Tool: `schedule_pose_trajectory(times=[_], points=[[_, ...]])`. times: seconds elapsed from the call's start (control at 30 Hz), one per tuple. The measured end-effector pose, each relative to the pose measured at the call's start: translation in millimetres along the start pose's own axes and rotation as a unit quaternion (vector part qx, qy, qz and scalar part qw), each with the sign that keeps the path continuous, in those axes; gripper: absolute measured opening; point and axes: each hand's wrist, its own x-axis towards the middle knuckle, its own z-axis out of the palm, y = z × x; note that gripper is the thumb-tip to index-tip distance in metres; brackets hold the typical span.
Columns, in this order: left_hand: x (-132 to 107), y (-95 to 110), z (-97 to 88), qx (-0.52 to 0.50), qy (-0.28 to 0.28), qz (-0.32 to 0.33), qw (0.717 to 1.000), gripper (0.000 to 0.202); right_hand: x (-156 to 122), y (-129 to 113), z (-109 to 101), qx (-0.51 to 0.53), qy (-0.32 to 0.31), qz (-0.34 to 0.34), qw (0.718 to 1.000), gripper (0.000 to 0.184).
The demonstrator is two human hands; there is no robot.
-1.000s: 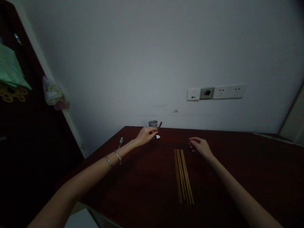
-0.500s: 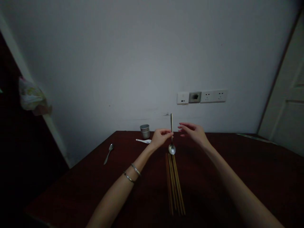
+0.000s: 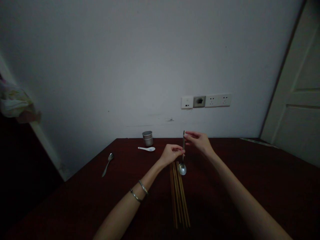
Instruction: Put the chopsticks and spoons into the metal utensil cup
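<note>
My left hand (image 3: 172, 155) pinches a metal spoon (image 3: 182, 169) low on its handle, holding it upright with the bowl at the bottom. At the upper end of that handle are the fingertips of my right hand (image 3: 197, 141), closed on it. Several wooden chopsticks (image 3: 179, 196) lie side by side on the dark red table (image 3: 225, 186), just below my left hand. The spoon's bowl hangs over their far ends, overlapping them in view; whether it touches them I cannot tell.
A metal cup (image 3: 147, 138) stands near the wall, with a white soup spoon (image 3: 147, 149) lying before it. Farther left lies a second metal spoon (image 3: 108, 164). Wall sockets (image 3: 212, 101) sit above the table's back edge. A flat strip (image 3: 258, 143) lies at the back right.
The held spoon has come down a little. My right hand, apart from the spoon before, has moved left onto the top of its handle. The view has shifted slightly right.
</note>
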Motion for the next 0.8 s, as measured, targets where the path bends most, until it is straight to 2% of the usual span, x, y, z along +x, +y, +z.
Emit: schedule_pose_trajectory(times=[0.17, 0.27, 0.33, 0.43, 0.57, 0.8], points=[[-4, 2, 4.6, 0.028, -0.027, -0.014, 0.999, 0.022, 4, 6, -4, -0.005, -0.007, -0.007, 1.0, 0.022], [-4, 4, -1.2, 0.089, -0.077, -0.001, 0.993, 0.024, 6, 14, -7, -0.003, -0.024, -0.005, 1.0, 0.029], [-1, 2, -9.6, 0.11, -0.087, -0.002, 0.99, 0.031, 9, 23, -10, -0.009, -0.023, 0.009, 1.0, 0.031], [8, -9, -27.0, 0.073, -0.04, -0.022, 0.996, 0.041, 12, 43, -14, -0.014, -0.003, 0.048, 0.999, 0.025], [19, -31, -51.8, -0.025, 0.05, -0.075, 0.996, 0.04, 13, 70, -18, -0.007, 0.012, 0.121, 0.993, 0.019], [18, -53, -79.4, -0.129, 0.121, -0.18, 0.968, 0.026, 4, 95, -13, -0.014, -0.048, 0.213, 0.976, 0.018]])
